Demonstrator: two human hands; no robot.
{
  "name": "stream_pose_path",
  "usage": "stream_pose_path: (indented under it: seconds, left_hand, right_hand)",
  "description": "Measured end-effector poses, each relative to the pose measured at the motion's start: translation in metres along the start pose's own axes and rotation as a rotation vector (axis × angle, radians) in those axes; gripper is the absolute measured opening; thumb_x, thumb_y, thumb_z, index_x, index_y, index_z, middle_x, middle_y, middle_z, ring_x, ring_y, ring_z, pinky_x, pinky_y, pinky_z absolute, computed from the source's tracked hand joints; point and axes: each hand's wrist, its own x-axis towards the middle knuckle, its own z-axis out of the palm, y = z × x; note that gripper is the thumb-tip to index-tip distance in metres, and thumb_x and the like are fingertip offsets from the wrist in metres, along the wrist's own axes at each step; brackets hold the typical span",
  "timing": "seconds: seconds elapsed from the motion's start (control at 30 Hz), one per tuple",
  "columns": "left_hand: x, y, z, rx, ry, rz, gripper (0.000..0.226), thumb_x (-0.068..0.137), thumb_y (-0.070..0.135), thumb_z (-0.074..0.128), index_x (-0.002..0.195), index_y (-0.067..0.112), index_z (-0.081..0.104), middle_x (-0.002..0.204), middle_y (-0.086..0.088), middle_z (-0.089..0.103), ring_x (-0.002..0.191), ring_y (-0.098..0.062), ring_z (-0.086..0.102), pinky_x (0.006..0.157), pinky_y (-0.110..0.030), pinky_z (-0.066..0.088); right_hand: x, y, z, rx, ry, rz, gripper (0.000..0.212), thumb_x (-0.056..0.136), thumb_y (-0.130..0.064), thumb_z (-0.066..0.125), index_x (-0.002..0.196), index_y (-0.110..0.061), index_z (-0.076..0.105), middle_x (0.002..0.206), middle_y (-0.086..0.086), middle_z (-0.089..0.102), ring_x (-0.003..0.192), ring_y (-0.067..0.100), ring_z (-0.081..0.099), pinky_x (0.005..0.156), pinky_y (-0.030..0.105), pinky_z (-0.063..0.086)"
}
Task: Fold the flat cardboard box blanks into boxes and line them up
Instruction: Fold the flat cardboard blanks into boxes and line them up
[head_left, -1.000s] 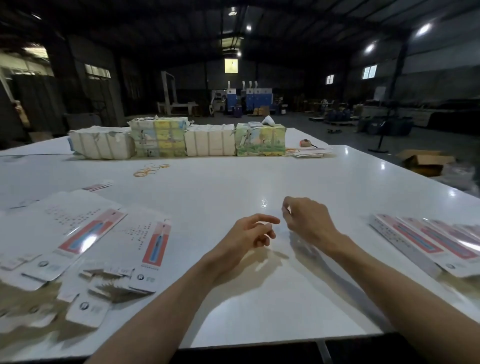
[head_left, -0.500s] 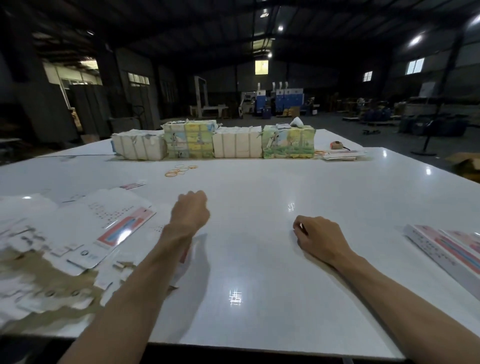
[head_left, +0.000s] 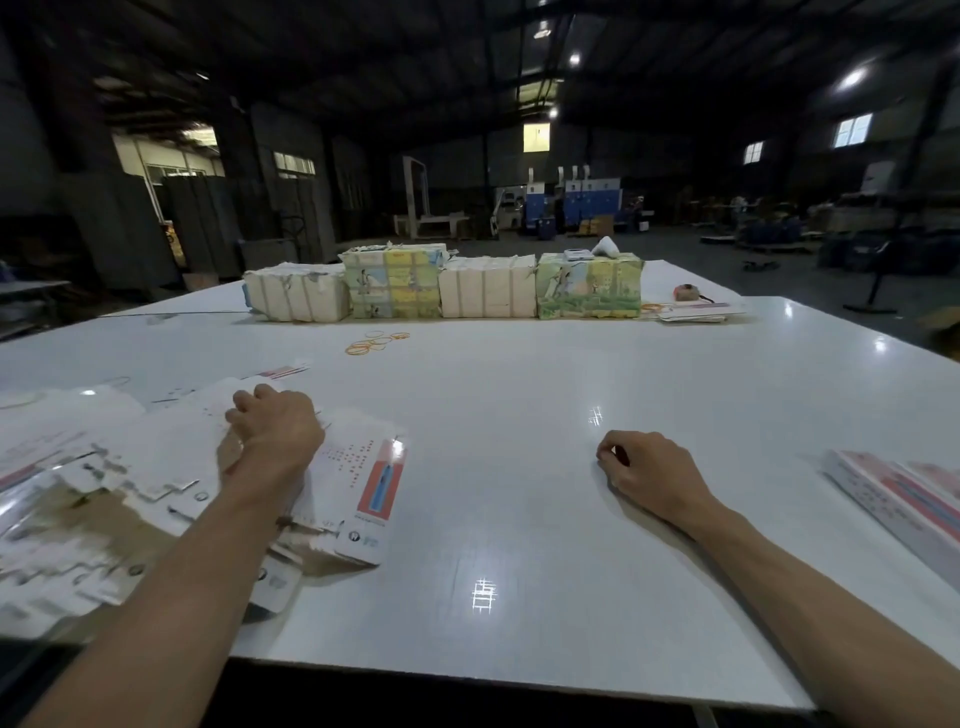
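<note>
A loose pile of flat box blanks (head_left: 119, 488), white with a red and blue stripe, lies spread at the table's left front. My left hand (head_left: 275, 431) rests on top of the pile, with its fingers curled down onto one flat box blank (head_left: 363, 483) that runs under my wrist. My right hand (head_left: 649, 478) lies on the bare white table (head_left: 519, 415) to the right, fingers loosely closed and holding nothing. At the right edge several folded boxes (head_left: 893, 499) lie side by side.
Wrapped bundles (head_left: 441, 286) stand in a row along the table's far side. Yellow rubber bands (head_left: 376, 343) lie in front of them. A small tape roll (head_left: 685, 292) and a thin stack of blanks (head_left: 696, 312) sit at the far right. The table's front edge (head_left: 467, 680) is close.
My left hand has moved from the table's middle out to the left and come down on the pile of blanks. My right hand has dropped onto the table and stayed there.
</note>
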Motion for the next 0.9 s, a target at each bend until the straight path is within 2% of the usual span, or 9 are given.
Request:
stream_pose_path:
  seconds: [0.17,0.23,0.33,0.43,0.57,0.63,0.77,0.83,0.9]
  left_hand:
    - [0.003,-0.006,-0.004,-0.011,0.094,-0.042,0.082,0.085,0.050,0.083,0.144,0.004,0.049,0.146,-0.022,0.042,0.135,-0.037,0.040,0.114,-0.044,0.034]
    - [0.002,-0.005,-0.006,-0.005,0.164,-0.038,0.087,0.080,0.049,0.088,0.142,0.003,0.049,0.146,-0.020,0.039,0.134,-0.036,0.039,0.111,-0.042,0.036]
    - [0.001,-0.002,-0.004,0.004,0.234,-0.003,0.068,0.083,0.041,0.087,0.137,0.012,0.057,0.149,-0.015,0.034,0.137,-0.036,0.035,0.109,-0.042,0.037]
    - [-0.002,-0.001,0.000,0.015,0.286,0.021,0.048,0.087,0.036,0.083,0.129,0.019,0.064,0.144,-0.011,0.038,0.133,-0.035,0.037,0.106,-0.043,0.038]
    - [-0.010,0.001,-0.001,0.148,0.379,0.060,0.050,0.087,0.039,0.079,0.130,0.027,0.058,0.130,-0.007,0.054,0.120,-0.029,0.050,0.099,-0.041,0.039]
    - [-0.013,0.003,-0.005,0.139,0.356,0.096,0.048,0.090,0.035,0.078,0.131,0.025,0.056,0.124,-0.006,0.063,0.116,-0.028,0.059,0.099,-0.040,0.041]
    - [-0.012,0.010,-0.026,-0.044,0.331,0.115,0.024,0.096,0.026,0.076,0.116,0.015,0.069,0.105,-0.009,0.070,0.098,-0.029,0.068,0.078,-0.038,0.048]
    - [-0.015,0.016,-0.043,-0.257,0.302,0.194,0.025,0.094,0.035,0.078,0.105,0.014,0.074,0.092,-0.007,0.071,0.082,-0.026,0.067,0.068,-0.033,0.046]
    - [-0.026,0.025,-0.057,-0.540,0.186,0.325,0.031,0.090,0.048,0.080,0.093,0.017,0.076,0.078,0.000,0.071,0.063,-0.019,0.069,0.056,-0.026,0.045]
  right_hand:
    - [-0.001,-0.001,-0.001,0.005,-0.010,-0.001,0.015,0.098,-0.026,0.056,0.093,-0.030,0.070,0.077,-0.013,0.068,0.075,0.017,0.063,0.071,0.033,0.050]
    - [-0.001,0.000,0.000,0.001,-0.011,-0.006,0.015,0.098,-0.026,0.057,0.093,-0.030,0.070,0.077,-0.013,0.066,0.075,0.016,0.062,0.069,0.031,0.047]
    - [-0.002,0.001,0.000,0.003,-0.010,-0.006,0.016,0.098,-0.027,0.057,0.093,-0.031,0.071,0.077,-0.015,0.065,0.076,0.015,0.062,0.066,0.029,0.044]
    - [-0.001,0.002,0.000,0.002,-0.015,-0.007,0.017,0.099,-0.028,0.056,0.094,-0.033,0.071,0.077,-0.016,0.063,0.077,0.014,0.061,0.064,0.029,0.040]
    - [0.000,0.003,0.001,0.017,-0.020,-0.009,0.015,0.100,-0.029,0.057,0.094,-0.035,0.070,0.076,-0.015,0.064,0.075,0.012,0.061,0.063,0.027,0.040]
    - [0.001,0.003,0.002,0.019,-0.026,-0.010,0.015,0.100,-0.029,0.057,0.094,-0.036,0.069,0.075,-0.014,0.065,0.073,0.011,0.060,0.062,0.027,0.040]
    - [0.001,0.005,0.002,0.023,-0.039,-0.016,0.016,0.101,-0.029,0.056,0.094,-0.036,0.068,0.072,-0.012,0.064,0.070,0.008,0.059,0.061,0.026,0.040]
    - [0.001,0.005,0.002,0.022,-0.041,-0.016,0.016,0.101,-0.028,0.056,0.094,-0.036,0.068,0.073,-0.011,0.065,0.071,0.011,0.061,0.061,0.027,0.040]
    - [0.002,0.005,0.002,0.019,-0.043,-0.016,0.016,0.101,-0.027,0.056,0.095,-0.035,0.069,0.073,-0.010,0.065,0.072,0.014,0.062,0.061,0.027,0.041]
